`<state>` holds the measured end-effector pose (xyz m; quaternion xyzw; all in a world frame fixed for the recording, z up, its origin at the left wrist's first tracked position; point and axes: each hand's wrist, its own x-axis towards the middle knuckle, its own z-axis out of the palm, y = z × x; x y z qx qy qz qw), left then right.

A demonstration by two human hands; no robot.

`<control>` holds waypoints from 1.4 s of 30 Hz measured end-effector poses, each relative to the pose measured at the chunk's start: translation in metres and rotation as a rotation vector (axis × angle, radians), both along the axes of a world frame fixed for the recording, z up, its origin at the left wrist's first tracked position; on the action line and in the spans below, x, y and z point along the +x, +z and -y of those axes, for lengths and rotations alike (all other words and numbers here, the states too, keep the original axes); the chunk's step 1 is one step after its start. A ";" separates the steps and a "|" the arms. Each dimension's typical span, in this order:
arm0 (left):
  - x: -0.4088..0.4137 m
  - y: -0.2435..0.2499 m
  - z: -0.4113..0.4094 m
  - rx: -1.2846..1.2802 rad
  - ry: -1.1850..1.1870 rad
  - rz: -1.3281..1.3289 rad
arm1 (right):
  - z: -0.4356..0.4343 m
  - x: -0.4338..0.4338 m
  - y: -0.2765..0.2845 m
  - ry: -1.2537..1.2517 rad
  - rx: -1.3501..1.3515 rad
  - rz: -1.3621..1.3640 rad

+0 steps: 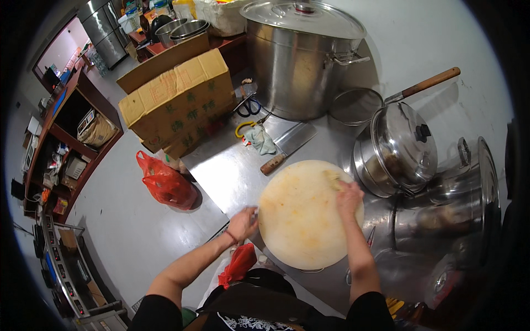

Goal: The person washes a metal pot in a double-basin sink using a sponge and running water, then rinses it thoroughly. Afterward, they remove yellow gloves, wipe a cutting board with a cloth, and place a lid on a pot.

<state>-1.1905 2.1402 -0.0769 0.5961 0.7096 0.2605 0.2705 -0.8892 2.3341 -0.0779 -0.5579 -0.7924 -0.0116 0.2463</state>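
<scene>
A thick, round, pale cutting board with yellowish stains lies on the stainless-steel table before me. Over its upper right part, my right hand holds a pale yellow, brush-like scrubber against the surface; both are blurred. My left hand is at the board's left edge with its fingers curled, and whether they grip the rim is not clear. Just beyond the board lies a cleaver with a wooden handle, beside a crumpled light-green cloth.
Yellow-handled scissors and dark-handled scissors lie near a cardboard box. A lidded stockpot, a sieve, a lidded steamer pot and another large pot line the wall side. A red plastic bag is at left.
</scene>
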 end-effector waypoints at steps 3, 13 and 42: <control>-0.038 0.002 -0.074 0.145 0.060 -0.096 | 0.010 0.001 0.005 -0.186 0.023 0.084; -0.096 -0.014 -0.246 0.147 -0.336 -0.789 | 0.113 -0.114 0.020 -0.050 -0.505 -0.295; -0.028 -0.022 -0.175 0.092 -0.160 -0.228 | 0.090 -0.172 0.027 -0.166 -0.303 -0.040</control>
